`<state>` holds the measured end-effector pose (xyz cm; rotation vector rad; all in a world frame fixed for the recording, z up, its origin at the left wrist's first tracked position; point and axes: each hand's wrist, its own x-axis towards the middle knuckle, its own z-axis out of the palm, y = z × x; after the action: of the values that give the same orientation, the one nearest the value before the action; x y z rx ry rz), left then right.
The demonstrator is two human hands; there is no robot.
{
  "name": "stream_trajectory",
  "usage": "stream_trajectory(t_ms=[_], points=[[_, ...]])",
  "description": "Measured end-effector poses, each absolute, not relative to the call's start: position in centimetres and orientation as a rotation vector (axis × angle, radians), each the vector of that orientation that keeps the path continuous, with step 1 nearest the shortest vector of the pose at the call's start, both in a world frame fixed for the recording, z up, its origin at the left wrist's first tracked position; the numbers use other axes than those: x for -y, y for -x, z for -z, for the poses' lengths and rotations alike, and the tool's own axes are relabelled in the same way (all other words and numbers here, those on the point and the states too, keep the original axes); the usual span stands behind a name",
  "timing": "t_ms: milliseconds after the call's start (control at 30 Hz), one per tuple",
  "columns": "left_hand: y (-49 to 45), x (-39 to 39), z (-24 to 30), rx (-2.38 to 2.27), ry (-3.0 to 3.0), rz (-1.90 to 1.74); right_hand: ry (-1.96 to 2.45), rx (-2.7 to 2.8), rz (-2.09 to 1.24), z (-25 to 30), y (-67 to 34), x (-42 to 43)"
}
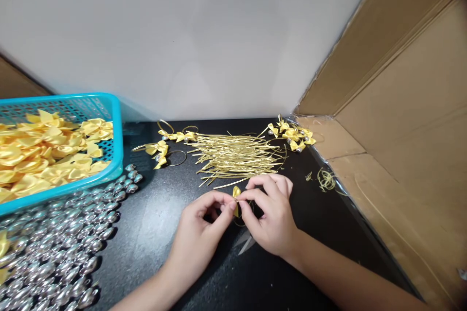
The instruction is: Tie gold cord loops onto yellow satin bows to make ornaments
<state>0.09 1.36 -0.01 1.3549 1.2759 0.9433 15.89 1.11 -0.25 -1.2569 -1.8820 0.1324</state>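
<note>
Black and slightly glossy, the worktop (156, 223) runs back to a plain white wall (182, 34). From my remote seat I first check the containers. At the left stands a turquoise mesh basket (116, 126), heaped with yellow satin bows (47, 155). On the right an open cardboard box (401, 131) lies on its side, and I see only a few gold scraps at its mouth.

Loose silver beads (54, 248) spread over the worktop just in front of the basket. A pile of gold wire ties (237, 155) lies mid-worktop, with beaded bows (164, 143) to its left and a second cluster of bows (292, 136) at the box's edge. A tangled bit of gold wire (326, 180) lies near the box.

Both hands meet just in front of the ties. My left hand (199, 238) and right hand (272, 218) pinch one small yellow bow (237, 193) between them, fingers (226, 209) clenched on it from either side. It is folded satin, standing upright just above the worktop, with a thin gold loop hanging beneath it.
</note>
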Motion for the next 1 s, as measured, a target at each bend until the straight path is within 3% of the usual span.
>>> stream_trajectory(t_ms=[633,900,1000], points=[[0.4,-1.1,0.7,-1.265,-1.692,-1.111,1.314,1.896,-0.228,-0.9,-15.8,-1.1],[1.3,-2.6,-4.7,-1.286,-1.962,-1.286,1.195,2.042,-0.547,-8.0,-16.2,-1.6],[1.4,-3.4,-8.1,-1.27,-2.102,-1.424,1.181,1.968,-0.417,-11.2,-15.8,-2.2]])
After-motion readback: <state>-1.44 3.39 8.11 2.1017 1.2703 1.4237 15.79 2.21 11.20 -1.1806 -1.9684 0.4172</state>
